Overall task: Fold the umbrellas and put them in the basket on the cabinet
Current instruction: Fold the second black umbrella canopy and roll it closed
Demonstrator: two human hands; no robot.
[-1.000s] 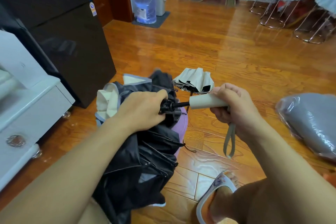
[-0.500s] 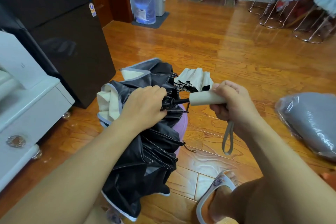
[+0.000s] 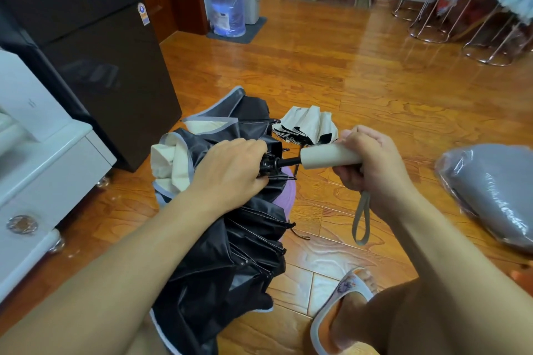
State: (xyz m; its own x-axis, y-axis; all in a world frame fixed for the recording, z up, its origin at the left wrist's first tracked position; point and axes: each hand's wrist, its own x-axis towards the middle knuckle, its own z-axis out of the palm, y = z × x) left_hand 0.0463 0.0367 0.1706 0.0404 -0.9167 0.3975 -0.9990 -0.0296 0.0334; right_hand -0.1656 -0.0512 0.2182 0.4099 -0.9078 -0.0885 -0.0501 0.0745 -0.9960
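The left hand gripped the gathered black canopy of an umbrella by its runner, while the right hand held the beige handle, its strap hanging below. A second umbrella, folded, lay on the floor just beyond. A grey wrapped bundle lay at right. A black fridge and white cabinet stood at left, a water bottle far off.
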